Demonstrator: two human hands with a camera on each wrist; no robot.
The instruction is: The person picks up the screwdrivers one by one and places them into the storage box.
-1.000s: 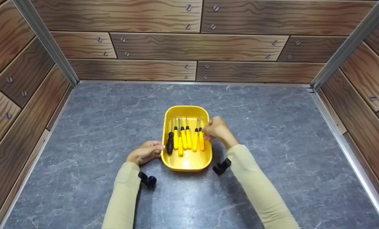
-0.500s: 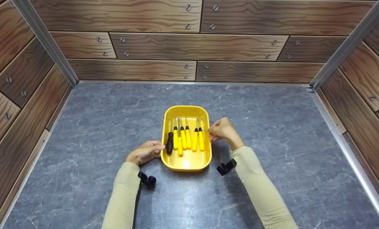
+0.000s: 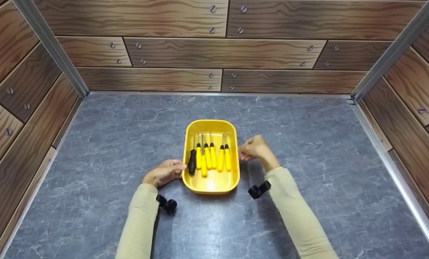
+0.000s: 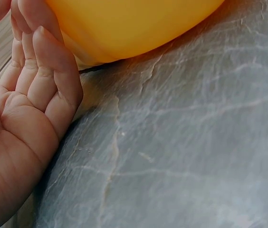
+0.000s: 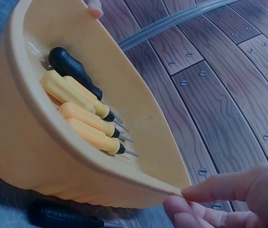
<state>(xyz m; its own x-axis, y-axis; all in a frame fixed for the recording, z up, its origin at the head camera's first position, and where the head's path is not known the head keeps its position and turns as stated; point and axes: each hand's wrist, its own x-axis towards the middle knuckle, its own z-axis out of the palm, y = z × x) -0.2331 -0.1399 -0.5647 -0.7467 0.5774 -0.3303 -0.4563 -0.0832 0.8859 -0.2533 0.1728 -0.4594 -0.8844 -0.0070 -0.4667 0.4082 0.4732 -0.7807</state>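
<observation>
A yellow plastic bin [image 3: 214, 183] sits on the grey floor, holding a row of screwdrivers. Most of the screwdrivers [image 3: 213, 158] have yellow handles, and one screwdriver [image 3: 192, 162] at the left has a black handle. My left hand [image 3: 164, 171] grips the bin's left rim, its thumb over the edge and the fingers outside against the wall. In the left wrist view those fingers [image 4: 58, 76] bend at the yellow wall. My right hand [image 3: 255, 146] is at the right rim, thumb and fingertips closed right at the edge in the right wrist view.
In the right wrist view a dark ridged handle [image 5: 62, 216] with a thin metal shaft shows beside the bin's outer wall. Wood-patterned walls [image 3: 171, 52] enclose the marbled floor [image 3: 307, 144] at the back and sides. Black wrist cameras sit under both sleeves.
My right hand has come out from above the rightmost yellow screwdriver and moved right to the outside of the rim. The left hand, bin and screwdrivers stay in place.
</observation>
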